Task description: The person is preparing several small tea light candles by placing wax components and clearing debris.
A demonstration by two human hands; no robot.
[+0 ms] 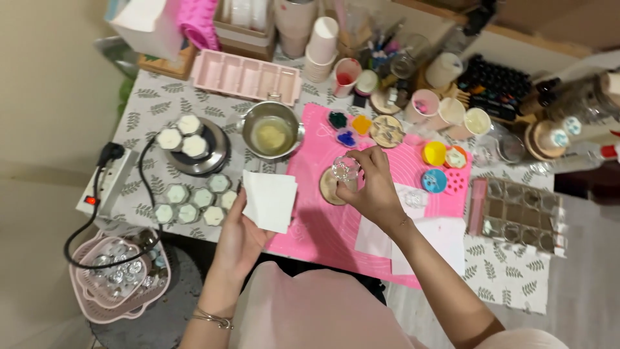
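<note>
a small clear glass cup (345,169) sits in the right hand (372,187), fingers closed around it, just above a round wooden coaster (329,189) on the pink mat (323,226). the left hand (240,234) pinches a white paper sheet (270,200) at the surface edge, near white hexagonal candles (194,197) and a metal pot (271,129).

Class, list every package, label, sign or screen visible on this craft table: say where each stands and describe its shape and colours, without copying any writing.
Cardboard box: back edge, rectangular, brown, holding pale containers.
Clear plastic tray pack: right edge, rectangular, gridded with small clear cups.
White sheets: in the left hand, rectangular, blank on the side shown.
Small clear glass cup: in the right hand over the pink mat, no label visible.
Screens or signs: none visible.
</note>
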